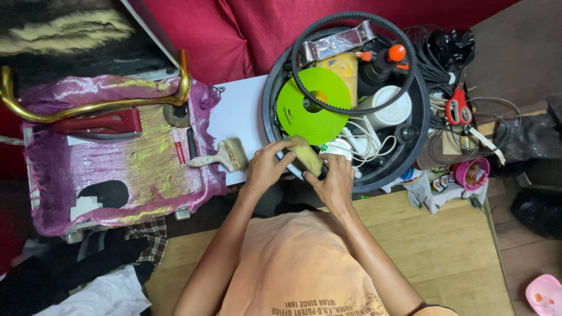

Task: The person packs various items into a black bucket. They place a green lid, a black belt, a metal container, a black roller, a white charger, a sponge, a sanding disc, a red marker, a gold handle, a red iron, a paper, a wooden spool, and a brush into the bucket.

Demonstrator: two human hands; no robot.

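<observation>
Both hands meet at the near rim of a round black plastic tub (275, 88): the left hand (266, 167) and right hand (335, 182) wrap closed around a tan, bristly brush head (306, 154) held between them, tilted across the rim. Just beyond the grip, inside the tub, lie a lime-green disc (304, 114), a white cylindrical container (391, 111) and a black toothed rubber belt (355, 61). Left of the grip, near the left hand, a flat wooden-handled paintbrush (223, 156) rests on a white board (237, 117).
</observation>
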